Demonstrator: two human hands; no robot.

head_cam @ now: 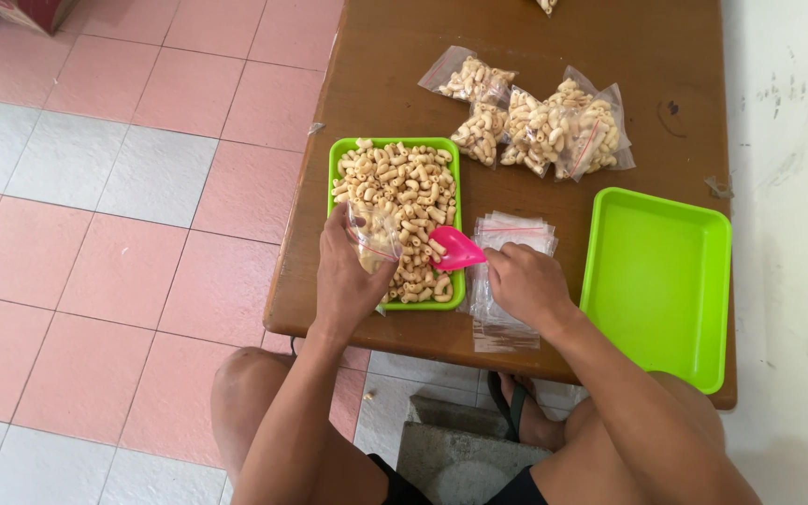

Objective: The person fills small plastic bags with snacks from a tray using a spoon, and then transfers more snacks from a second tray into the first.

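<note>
Bag: we hold a small clear plastic bag [373, 236], partly filled, in our left hand [348, 281], over the green tray [336, 150] of pale curled snacks [404, 187].
Scoop: our right hand [527, 285] grips a pink scoop [455, 248] at the tray's edge.
Nearby: filled bags [544, 122]; flat empty bags [507, 234]; empty green tray [656, 281]; smooth brown wooden table [395, 56].

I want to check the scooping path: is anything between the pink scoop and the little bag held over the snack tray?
Nothing visible. The pink scoop in the right hand sits just right of the small clear bag held by the left hand, only snacks beneath.
</note>
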